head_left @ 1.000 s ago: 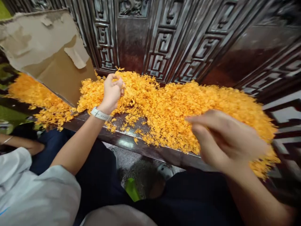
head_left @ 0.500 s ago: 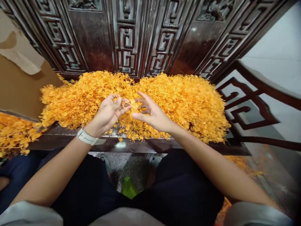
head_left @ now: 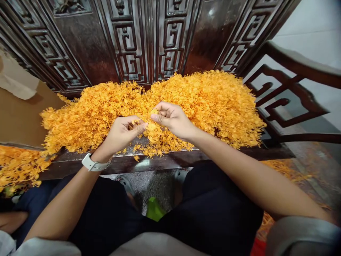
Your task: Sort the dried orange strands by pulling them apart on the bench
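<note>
Two large heaps of orange-yellow artificial flower sprigs, thin-stemmed and apparently plastic, lie on a dark wooden bench: a left heap (head_left: pixel 98 106) and a right heap (head_left: pixel 213 103). My left hand (head_left: pixel 125 131), with a white watch on its wrist, is closed in a pinch on an orange flower sprig (head_left: pixel 136 121). Just right of it, my right hand (head_left: pixel 173 120) pinches a small orange flower piece (head_left: pixel 155 112) between thumb and fingers. The fingertips of both hands are close together, above some loose flower pieces (head_left: pixel 154 151) near the bench's front edge. The sprigs' stems are partly hidden by my fingers.
The dark bench seat (head_left: pixel 133 164) has a carved back (head_left: pixel 149 42) behind the heaps and an openwork armrest (head_left: pixel 290 96) at right. A cardboard box (head_left: pixel 23 113) stands at left beside more orange sprigs (head_left: pixel 21 167). Another person's arm (head_left: pixel 13 220) shows at lower left.
My right hand has gone from spread fingers to a pinch on a flower piece. My left hand has turned, its thumb now towards the right. The camera view has shifted slightly.
</note>
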The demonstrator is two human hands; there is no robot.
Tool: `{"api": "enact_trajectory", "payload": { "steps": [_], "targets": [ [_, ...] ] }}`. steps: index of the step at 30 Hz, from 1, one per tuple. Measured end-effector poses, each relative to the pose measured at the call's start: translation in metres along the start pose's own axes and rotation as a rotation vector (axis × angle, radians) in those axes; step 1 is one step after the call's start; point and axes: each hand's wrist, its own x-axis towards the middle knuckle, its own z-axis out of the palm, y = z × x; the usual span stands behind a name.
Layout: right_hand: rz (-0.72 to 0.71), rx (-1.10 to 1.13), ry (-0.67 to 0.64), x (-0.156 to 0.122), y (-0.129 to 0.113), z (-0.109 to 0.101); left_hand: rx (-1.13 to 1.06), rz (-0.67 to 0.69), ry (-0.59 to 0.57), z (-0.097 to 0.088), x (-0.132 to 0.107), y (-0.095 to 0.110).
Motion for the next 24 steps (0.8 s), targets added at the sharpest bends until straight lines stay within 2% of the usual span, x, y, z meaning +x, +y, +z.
{"api": "enact_trajectory", "payload": {
  "steps": [4,7,10,13,15,16,18,21,22,24],
  "targets": [
    [0.025,-0.023,0.058,0.006,0.003,0.000,0.046,0.007,0.042,0.004,0.002,-0.001],
    [0.038,-0.057,0.089,0.018,0.001,-0.014,0.114,0.062,0.114,0.008,0.005,0.001],
    [0.002,-0.097,0.312,0.029,-0.006,-0.056,0.155,0.074,0.175,0.004,0.001,0.004],
    [-0.079,-0.195,0.602,0.031,-0.003,-0.113,0.114,0.019,0.329,-0.010,-0.007,-0.002],
    [-0.052,-0.243,0.673,0.030,0.006,-0.140,0.060,-0.038,0.381,-0.018,-0.010,-0.010],
    [-0.030,-0.279,0.680,0.029,0.012,-0.146,0.033,-0.066,0.382,-0.021,-0.009,-0.014],
    [-0.001,-0.393,0.654,0.028,0.021,-0.146,-0.033,-0.116,0.361,-0.023,-0.005,-0.020],
    [-0.042,-0.572,0.599,0.025,0.021,-0.121,-0.188,-0.139,0.334,-0.017,0.004,-0.020],
    [-0.054,-0.580,0.555,0.024,0.018,-0.110,-0.240,-0.144,0.318,-0.013,0.007,-0.018],
    [-0.030,-0.480,0.374,0.022,0.009,-0.085,-0.338,-0.162,0.275,-0.004,0.010,-0.013]
  ]
}}
